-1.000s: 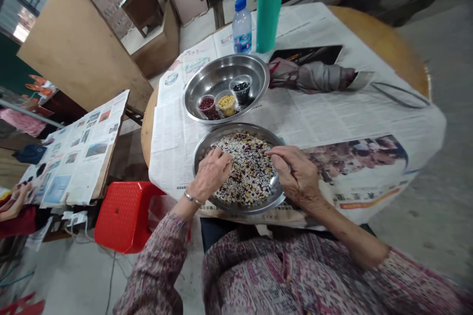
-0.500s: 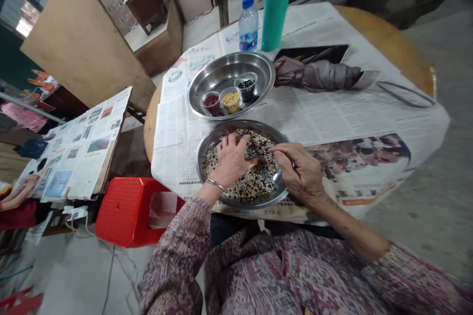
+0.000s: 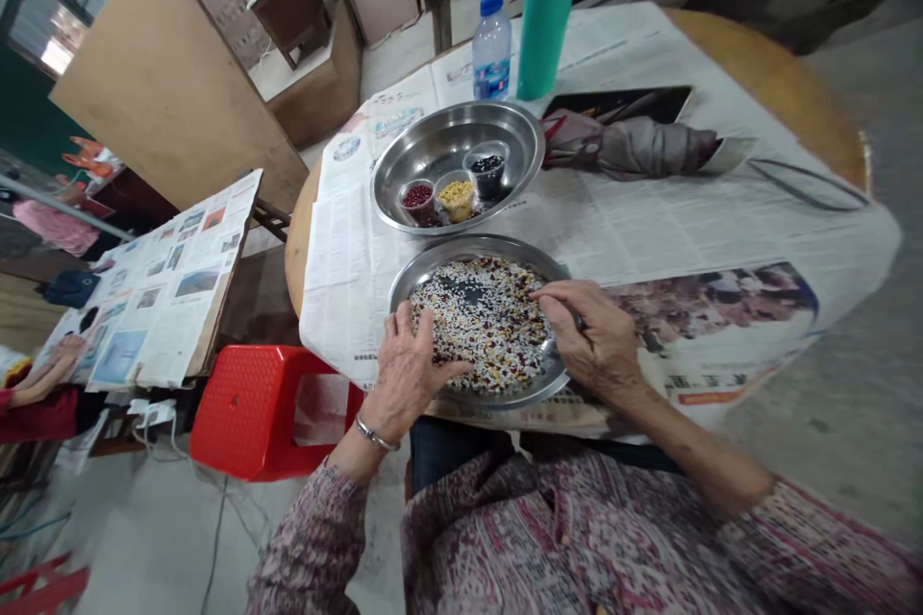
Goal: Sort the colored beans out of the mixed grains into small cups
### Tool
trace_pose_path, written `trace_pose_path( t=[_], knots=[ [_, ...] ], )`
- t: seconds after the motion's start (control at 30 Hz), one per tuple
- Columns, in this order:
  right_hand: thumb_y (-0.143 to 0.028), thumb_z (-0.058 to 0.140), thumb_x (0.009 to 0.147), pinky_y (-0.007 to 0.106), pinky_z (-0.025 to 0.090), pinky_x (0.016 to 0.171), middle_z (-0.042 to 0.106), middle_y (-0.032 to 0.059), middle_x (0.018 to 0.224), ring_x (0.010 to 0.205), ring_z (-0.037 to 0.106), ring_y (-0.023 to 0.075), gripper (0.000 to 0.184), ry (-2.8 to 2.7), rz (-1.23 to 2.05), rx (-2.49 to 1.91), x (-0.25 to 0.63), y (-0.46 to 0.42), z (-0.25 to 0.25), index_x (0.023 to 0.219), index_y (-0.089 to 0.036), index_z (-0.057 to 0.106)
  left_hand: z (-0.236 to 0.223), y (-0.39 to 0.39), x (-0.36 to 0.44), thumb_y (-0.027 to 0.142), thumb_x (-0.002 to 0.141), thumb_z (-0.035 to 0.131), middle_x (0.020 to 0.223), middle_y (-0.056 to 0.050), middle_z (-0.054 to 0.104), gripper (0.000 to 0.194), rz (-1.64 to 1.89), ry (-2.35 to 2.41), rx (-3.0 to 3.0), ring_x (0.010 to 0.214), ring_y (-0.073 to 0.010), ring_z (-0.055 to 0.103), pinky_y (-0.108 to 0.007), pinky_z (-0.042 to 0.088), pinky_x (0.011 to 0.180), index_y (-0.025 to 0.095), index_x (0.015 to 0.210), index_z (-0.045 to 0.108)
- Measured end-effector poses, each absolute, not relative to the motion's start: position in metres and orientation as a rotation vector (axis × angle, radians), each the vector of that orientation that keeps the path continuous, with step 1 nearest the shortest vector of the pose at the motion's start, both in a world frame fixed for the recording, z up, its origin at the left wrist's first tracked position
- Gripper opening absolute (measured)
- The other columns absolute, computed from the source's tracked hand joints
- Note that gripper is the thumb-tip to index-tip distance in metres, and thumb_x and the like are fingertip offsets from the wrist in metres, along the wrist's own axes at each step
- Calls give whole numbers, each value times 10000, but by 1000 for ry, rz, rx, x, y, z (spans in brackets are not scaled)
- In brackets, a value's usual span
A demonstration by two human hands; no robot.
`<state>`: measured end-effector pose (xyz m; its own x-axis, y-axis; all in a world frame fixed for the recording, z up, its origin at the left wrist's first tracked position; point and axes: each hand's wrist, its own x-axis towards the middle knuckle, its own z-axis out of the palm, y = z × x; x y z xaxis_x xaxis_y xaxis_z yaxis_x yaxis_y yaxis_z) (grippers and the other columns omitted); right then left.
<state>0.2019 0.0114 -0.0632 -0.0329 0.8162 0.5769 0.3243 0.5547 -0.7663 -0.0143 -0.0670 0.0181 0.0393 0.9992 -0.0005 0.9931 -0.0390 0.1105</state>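
Observation:
A steel pan (image 3: 425,268) holds a spread of mixed white, red, yellow and dark beans (image 3: 490,322). My left hand (image 3: 406,367) lies flat on the pan's near left rim, fingers apart over the beans. My right hand (image 3: 595,334) rests on the right rim with fingertips pinched at the beans; whether it holds any is too small to tell. Behind it a second steel pan (image 3: 461,130) carries three small cups: red beans (image 3: 417,199), yellow beans (image 3: 457,195) and black beans (image 3: 488,169).
Newspaper (image 3: 649,221) covers the round table. A folded umbrella (image 3: 635,146), a green flask (image 3: 547,5) and a water bottle (image 3: 491,43) stand at the back. A red stool (image 3: 249,408) is at the left, beside another paper-covered table (image 3: 165,283).
My left hand pushed forward across the beans, then drew back to the near left rim, leaving a bare patch in the spread. My right hand stayed at the right rim.

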Motion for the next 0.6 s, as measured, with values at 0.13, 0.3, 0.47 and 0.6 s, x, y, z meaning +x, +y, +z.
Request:
trace_pose_path(
  t=[0.13, 0.3, 0.47, 0.6],
  knots=[
    [-305, 542, 957, 418, 544, 844, 722, 57, 910, 880, 678, 239, 143, -1621, 534, -992, 202, 11, -64, 915, -261, 671, 14, -66, -6, 344, 810, 795, 1265, -128, 512, 652, 93, 1994, 2066, 1169, -296, 555, -449, 533, 957, 214, 1353, 456],
    [-298, 549, 949, 425, 549, 833, 725, 56, 903, 867, 678, 241, 131, -1616, 527, -980, 201, 12, -64, 904, -262, 666, -4, -46, 10, 102, 863, 648, 1083, -42, 552, 341, 479, 1799, 2007, 991, -191, 601, -356, 530, 945, 241, 1164, 572],
    [-289, 545, 950, 432, 549, 840, 722, 61, 911, 873, 678, 240, 122, -1641, 534, -992, 201, 12, -62, 909, -260, 656, -15, -3, 25, 58, 876, 599, 1028, -52, 597, 229, 774, 1668, 2081, 967, -185, 609, -337, 537, 932, 189, 1063, 622],
    [-267, 538, 955, 420, 549, 833, 713, 62, 905, 865, 672, 232, 120, -1656, 528, -985, 202, 11, -60, 925, -257, 654, -13, 11, 20, 40, 892, 566, 1098, -75, 616, 219, 899, 1630, 2198, 986, -184, 612, -328, 542, 910, 177, 1049, 634]
  ],
)
